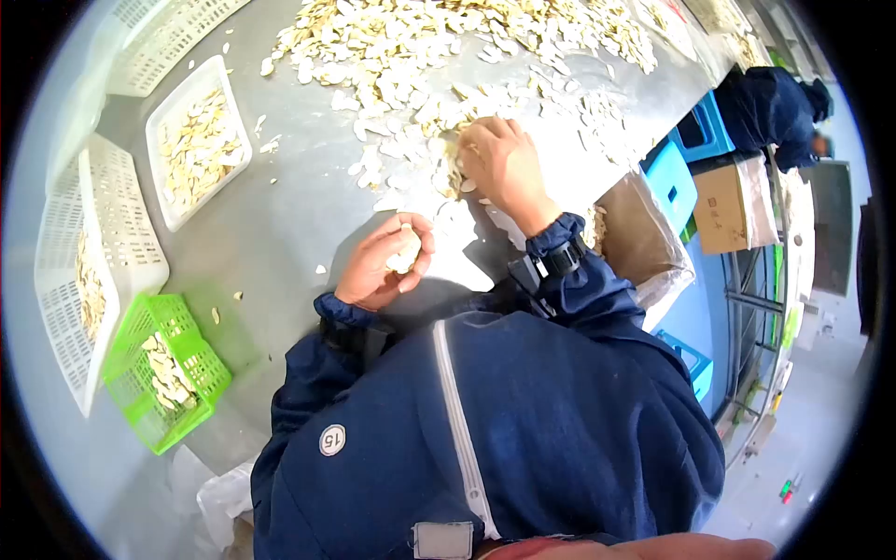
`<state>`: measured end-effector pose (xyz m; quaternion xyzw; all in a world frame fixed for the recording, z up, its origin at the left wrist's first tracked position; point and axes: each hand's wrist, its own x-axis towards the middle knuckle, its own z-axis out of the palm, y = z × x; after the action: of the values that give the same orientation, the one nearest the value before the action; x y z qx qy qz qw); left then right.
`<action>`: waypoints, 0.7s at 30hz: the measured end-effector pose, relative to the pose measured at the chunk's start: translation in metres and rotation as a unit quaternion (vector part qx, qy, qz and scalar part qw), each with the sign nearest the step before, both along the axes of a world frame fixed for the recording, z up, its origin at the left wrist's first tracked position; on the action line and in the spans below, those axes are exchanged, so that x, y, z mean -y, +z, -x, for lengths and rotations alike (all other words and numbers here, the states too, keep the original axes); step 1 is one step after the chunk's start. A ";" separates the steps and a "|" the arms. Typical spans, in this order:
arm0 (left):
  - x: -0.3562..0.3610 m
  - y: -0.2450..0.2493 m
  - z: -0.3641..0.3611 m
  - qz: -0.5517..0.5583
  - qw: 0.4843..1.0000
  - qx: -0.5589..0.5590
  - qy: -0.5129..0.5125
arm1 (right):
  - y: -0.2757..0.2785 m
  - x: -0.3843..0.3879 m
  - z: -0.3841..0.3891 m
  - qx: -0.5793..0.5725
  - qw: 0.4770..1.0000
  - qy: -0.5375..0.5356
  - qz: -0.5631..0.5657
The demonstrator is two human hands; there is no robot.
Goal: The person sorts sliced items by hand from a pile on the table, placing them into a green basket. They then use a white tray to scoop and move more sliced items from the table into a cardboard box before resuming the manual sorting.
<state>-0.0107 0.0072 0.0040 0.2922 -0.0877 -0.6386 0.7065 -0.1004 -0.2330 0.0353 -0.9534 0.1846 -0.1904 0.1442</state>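
My left hand (385, 261) is curled around a few pale dried slices (405, 250), just above the metal table (289, 196). To its upper right, my right hand (504, 168) reaches to the near edge of a wide pile of the same slices (373, 42). Its fingers are bent down and pressed together; what lies under the fingertips is hidden. Loose slices lie on the table around both hands. The kind of slice cannot be made out for certain.
At left stand a white tray (155, 154) of slices, a white perforated basket (126, 201) and a green basket (210, 369), both with slices inside. Right of my right arm is a lined box (644, 238) holding slices. Another person (770, 112) is at upper right, near blue stools (672, 187) and a carton (723, 210).
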 end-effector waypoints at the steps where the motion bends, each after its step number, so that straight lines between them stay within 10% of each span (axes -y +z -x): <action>1: -0.001 -0.002 0.000 0.008 1.000 -0.001 -0.001 | -0.001 -0.001 0.000 -0.009 0.999 0.024 -0.021; 21: -0.001 -0.001 0.000 -0.001 1.000 -0.012 0.008 | 0.007 -0.010 0.007 -0.051 0.995 0.021 -0.078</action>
<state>-0.0106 0.0083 0.0027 0.2863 -0.0761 -0.6362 0.7124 -0.1070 -0.2229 0.0426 -0.9514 0.1856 -0.1232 0.2124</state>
